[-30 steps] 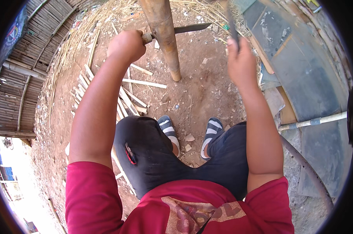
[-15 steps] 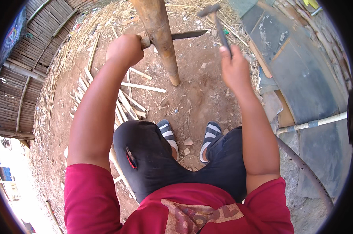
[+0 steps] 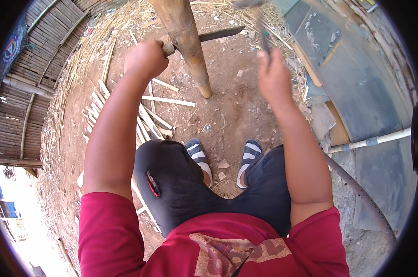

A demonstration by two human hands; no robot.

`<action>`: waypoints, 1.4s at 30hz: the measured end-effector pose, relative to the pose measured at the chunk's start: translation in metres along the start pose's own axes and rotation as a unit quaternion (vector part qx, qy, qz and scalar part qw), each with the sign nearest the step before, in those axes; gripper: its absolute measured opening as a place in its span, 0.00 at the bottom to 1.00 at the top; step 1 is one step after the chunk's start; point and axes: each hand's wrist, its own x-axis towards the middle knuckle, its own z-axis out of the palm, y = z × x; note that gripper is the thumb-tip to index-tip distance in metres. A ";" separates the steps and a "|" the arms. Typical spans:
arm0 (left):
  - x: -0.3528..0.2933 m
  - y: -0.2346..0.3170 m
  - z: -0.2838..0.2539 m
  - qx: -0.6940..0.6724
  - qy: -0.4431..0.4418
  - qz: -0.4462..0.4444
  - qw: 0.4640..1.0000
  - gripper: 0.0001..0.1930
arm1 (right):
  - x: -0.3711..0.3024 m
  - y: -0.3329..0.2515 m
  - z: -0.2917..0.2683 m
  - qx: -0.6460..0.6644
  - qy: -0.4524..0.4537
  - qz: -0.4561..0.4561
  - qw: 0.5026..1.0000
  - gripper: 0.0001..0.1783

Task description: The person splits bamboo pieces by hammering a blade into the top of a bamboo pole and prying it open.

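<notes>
My left hand (image 3: 145, 60) is wrapped round the handle of a large knife (image 3: 222, 33), just left of a thick bamboo pole (image 3: 190, 48). The dark blade comes out on the pole's right side, its tip pointing right. Its middle is hidden by the pole, so I cannot tell whether it is sunk into the bamboo or lies behind it. To the right, my right hand (image 3: 274, 76) grips a hammer (image 3: 263, 30) by its handle. The hammer is raised, with its blurred head near the top edge, apart from the blade.
Split bamboo strips (image 3: 149, 122) lie in a pile on the dirt floor at left, beyond my knee. Straw (image 3: 218, 8) is scattered at the back. Dark sheets (image 3: 361, 87) and a curved pipe (image 3: 361, 196) are on the right. A woven bamboo wall (image 3: 17, 111) stands far left.
The hammer and my right hand have moved slightly upward in the picture, and the hammer head is now blurred. The pole has shifted a little up and left. My left hand keeps its grip.
</notes>
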 end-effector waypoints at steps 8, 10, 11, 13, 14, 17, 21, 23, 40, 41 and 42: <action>-0.003 0.004 -0.006 0.031 -0.020 0.000 0.999 0.15 | 0.004 -0.010 -0.016 0.068 0.134 -0.081 0.985 0.17; 0.000 0.009 -0.007 0.024 -0.016 0.006 1.000 0.15 | 0.000 0.016 0.006 0.015 0.068 -0.058 0.996 0.17; 0.002 0.010 -0.004 0.023 -0.013 0.008 1.000 0.15 | 0.001 0.032 0.018 -0.048 0.035 -0.058 0.997 0.16; 0.000 0.007 -0.002 0.035 -0.007 -0.003 0.999 0.15 | 0.002 0.014 0.012 -0.032 -0.044 0.026 0.998 0.15; 0.000 0.005 -0.004 0.037 0.000 -0.005 0.999 0.15 | 0.007 -0.003 -0.001 0.007 -0.003 -0.004 1.000 0.15; -0.003 0.007 -0.004 0.026 0.001 -0.007 1.000 0.14 | 0.003 -0.027 -0.026 0.082 0.116 -0.074 0.987 0.15; 0.001 0.008 -0.008 0.034 -0.012 0.018 0.999 0.14 | -0.010 0.010 0.030 -0.099 -0.053 -0.023 0.993 0.15; 0.002 0.009 -0.008 0.040 0.010 0.011 0.999 0.15 | -0.001 0.000 0.012 -0.015 -0.017 -0.048 0.999 0.15; 0.002 0.023 -0.007 0.029 -0.026 0.001 0.999 0.15 | -0.013 0.016 0.016 -0.082 -0.030 -0.061 0.994 0.17; 0.003 0.024 -0.008 0.031 -0.018 0.006 0.999 0.15 | -0.009 0.018 0.011 -0.061 -0.030 -0.055 0.996 0.17; 0.001 0.021 -0.008 0.032 -0.010 0.001 0.999 0.15 | -0.004 0.002 -0.002 -0.016 -0.008 -0.050 0.999 0.17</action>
